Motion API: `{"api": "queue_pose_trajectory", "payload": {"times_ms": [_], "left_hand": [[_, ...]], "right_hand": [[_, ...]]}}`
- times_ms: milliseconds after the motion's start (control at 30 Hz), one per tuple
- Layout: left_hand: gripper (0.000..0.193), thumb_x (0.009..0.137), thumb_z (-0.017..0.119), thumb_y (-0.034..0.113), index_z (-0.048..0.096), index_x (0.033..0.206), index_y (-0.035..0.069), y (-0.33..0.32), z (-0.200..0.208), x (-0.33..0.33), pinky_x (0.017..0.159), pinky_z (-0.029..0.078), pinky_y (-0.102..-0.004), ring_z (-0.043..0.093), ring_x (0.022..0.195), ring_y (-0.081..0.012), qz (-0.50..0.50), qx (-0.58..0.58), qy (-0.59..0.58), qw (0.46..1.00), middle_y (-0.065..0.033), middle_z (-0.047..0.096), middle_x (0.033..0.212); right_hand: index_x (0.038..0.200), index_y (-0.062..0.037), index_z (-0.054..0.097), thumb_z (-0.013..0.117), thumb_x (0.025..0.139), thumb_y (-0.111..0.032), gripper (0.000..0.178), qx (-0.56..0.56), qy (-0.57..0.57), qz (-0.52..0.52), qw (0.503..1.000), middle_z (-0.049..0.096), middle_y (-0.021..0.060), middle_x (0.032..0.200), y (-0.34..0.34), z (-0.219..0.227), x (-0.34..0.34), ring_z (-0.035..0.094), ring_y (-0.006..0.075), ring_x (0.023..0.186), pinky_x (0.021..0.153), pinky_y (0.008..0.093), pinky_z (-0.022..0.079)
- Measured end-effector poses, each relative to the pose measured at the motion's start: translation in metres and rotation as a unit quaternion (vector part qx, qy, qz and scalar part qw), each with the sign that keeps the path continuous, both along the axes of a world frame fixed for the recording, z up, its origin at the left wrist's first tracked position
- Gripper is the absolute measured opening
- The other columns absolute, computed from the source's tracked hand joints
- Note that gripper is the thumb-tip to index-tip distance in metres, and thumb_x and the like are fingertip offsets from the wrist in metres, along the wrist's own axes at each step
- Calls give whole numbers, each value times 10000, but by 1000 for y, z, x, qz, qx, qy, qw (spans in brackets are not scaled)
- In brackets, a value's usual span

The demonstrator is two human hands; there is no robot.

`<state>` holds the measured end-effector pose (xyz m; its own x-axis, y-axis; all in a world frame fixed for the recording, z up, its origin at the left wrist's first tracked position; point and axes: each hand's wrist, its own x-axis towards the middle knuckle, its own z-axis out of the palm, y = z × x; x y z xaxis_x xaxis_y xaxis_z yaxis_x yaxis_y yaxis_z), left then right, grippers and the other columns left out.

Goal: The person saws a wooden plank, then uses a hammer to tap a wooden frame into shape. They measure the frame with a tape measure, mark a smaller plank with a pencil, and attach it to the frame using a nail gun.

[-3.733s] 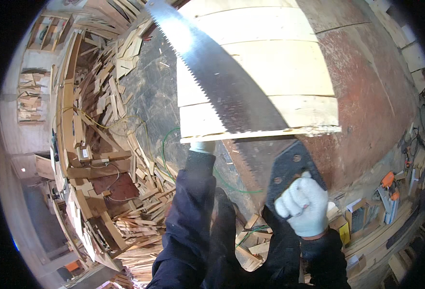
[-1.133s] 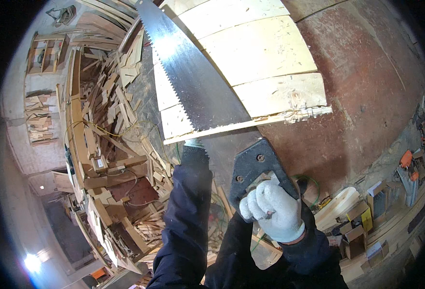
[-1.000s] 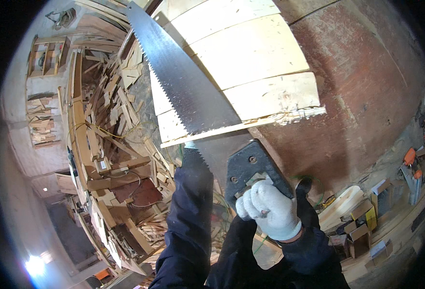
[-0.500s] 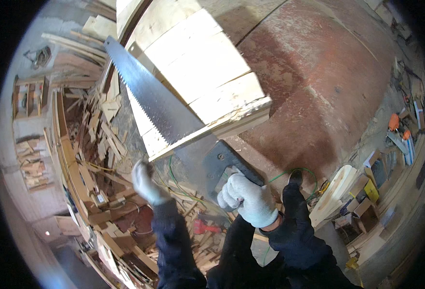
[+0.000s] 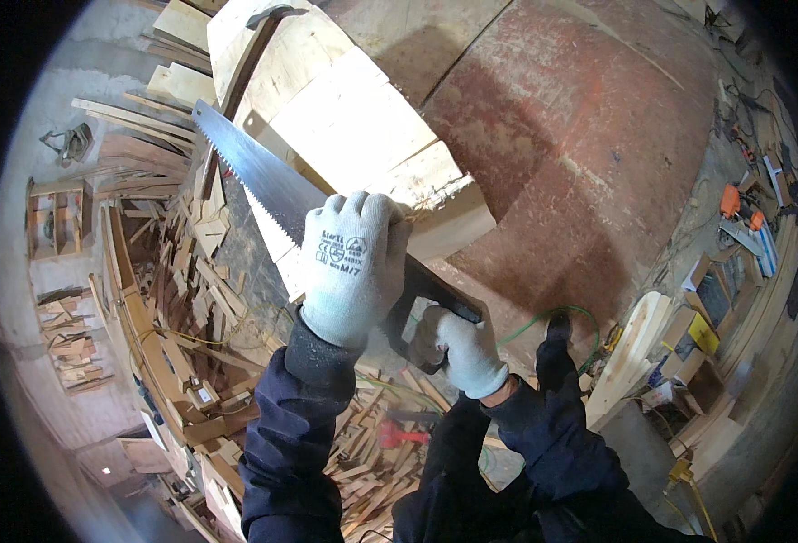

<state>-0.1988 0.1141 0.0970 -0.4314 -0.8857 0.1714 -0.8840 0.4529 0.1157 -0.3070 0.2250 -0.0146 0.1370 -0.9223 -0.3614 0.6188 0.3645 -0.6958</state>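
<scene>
I've got a big handsaw mid-view, blade grey & shiny, tapering to a narrow tip at upper L, coarse teeth on its lower-L edge, black handle at the wide end nearer the body; it slants across the pale boards, whose near edge is ragged & splintered toward the R. The blade's wide part is hidden b/c the L hand is in front of it, & I can't tell if the saw sits in a cut or just over the wood. Boards run out of view up top; a red tool by the scrap wood is too blurry to ID. L hand's white-gloved, back toward me, fingers bent fwd w/ tips out of sight, so can't tell if they're gripping or just hovering. R hand, also white-gloved, is lower & to the R, fingers curled round the handle. Dark sleeves rise from the bottom edge, L forearm near vertical, R one angled up-left
</scene>
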Motion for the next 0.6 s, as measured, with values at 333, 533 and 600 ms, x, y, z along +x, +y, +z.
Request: {"api": "queue_pose_trajectory", "payload": {"times_ms": [333, 533, 600], "left_hand": [[78, 814, 680, 104, 609, 845, 102, -1, -4, 25, 751, 426, -398, 599, 787, -282, -73, 13, 93, 993, -71, 625, 835], [86, 807, 690, 90, 608, 831, 94, 0, -14, 34, 733, 413, -394, 575, 761, -292, -92, 20, 156, 983, -73, 589, 798], [81, 821, 686, 89, 609, 848, 85, 3, -8, 36, 735, 416, -385, 565, 758, -272, -90, 24, 178, 980, -77, 586, 820]], "right_hand": [[784, -96, 538, 529, 915, -91, 132, 110, -265, 63, 956, 504, 6, 651, -8, -17, -2, 480, 138, 519, 516, 291, 436], [736, -120, 478, 493, 943, -136, 209, 125, -264, 83, 953, 430, -5, 626, -13, -22, 0, 445, 142, 544, 551, 311, 425], [613, -153, 359, 463, 940, -163, 343, 110, -267, 82, 954, 326, -2, 562, -15, -20, -2, 342, 144, 516, 566, 328, 367]]}}
